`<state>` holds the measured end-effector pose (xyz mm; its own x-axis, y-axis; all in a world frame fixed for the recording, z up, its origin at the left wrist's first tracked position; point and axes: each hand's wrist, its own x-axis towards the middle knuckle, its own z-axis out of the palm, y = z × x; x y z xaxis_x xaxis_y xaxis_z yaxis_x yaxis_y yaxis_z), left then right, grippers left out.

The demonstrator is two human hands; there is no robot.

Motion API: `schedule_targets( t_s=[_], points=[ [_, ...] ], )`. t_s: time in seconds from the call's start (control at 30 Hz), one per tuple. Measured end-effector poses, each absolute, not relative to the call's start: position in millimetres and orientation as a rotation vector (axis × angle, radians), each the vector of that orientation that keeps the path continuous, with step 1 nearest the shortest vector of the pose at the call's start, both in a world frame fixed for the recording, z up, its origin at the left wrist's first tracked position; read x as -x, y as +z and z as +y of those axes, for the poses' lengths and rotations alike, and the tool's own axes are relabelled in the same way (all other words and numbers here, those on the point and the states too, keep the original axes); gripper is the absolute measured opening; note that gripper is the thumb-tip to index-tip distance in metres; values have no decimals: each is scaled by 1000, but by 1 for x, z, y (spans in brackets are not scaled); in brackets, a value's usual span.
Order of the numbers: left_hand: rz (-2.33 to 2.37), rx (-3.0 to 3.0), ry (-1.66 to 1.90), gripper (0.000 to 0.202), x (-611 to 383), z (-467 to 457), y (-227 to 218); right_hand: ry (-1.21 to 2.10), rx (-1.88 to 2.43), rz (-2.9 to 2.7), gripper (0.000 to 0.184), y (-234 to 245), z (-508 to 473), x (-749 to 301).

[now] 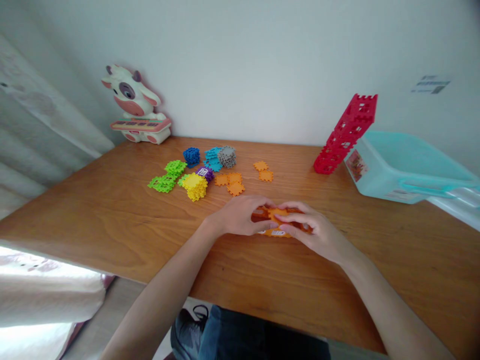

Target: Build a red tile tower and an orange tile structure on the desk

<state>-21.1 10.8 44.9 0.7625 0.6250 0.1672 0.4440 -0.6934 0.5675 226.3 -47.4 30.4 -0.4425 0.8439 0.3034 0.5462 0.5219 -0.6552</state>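
Observation:
An orange structure of interlocking plastic tiles [276, 233] rests on the table in front of me, partly covered by my fingers. From its left end, my left hand [243, 215] grips it with thumb in front and fingers behind. My right hand [313, 227] closes over its right part, fingertips pressed on an orange tile [276, 214] on top. Just beyond my left hand lie loose orange tiles [235, 188]. Two more orange tiles [266, 175] lie a little farther right.
Stacks of yellow [195, 186], green [165, 182], purple [205, 173], dark blue [191, 156], light blue [212, 159] and grey tiles [227, 157] stand left of centre. A tall red tile tower [345, 135] stands beside a turquoise bin [390, 182]. A cow toy keyboard [140, 125] sits back left.

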Motion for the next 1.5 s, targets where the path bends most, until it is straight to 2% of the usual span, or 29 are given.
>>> schedule_targets(
  t_s=[0.33,0.47,0.8,1.5],
  points=[
    [771,-2469,601,31,21,7,47,716,1152,-2127,24,32,-50,-226],
    [651,-2561,559,34,22,7,50,672,1150,-2164,25,34,-51,-230],
    [608,-2632,465,10,20,11,48,745,1244,-2090,26,30,-50,-226],
    [565,-2638,471,5,20,9,48,808,1274,-2011,22,34,-51,-223]
  ],
)
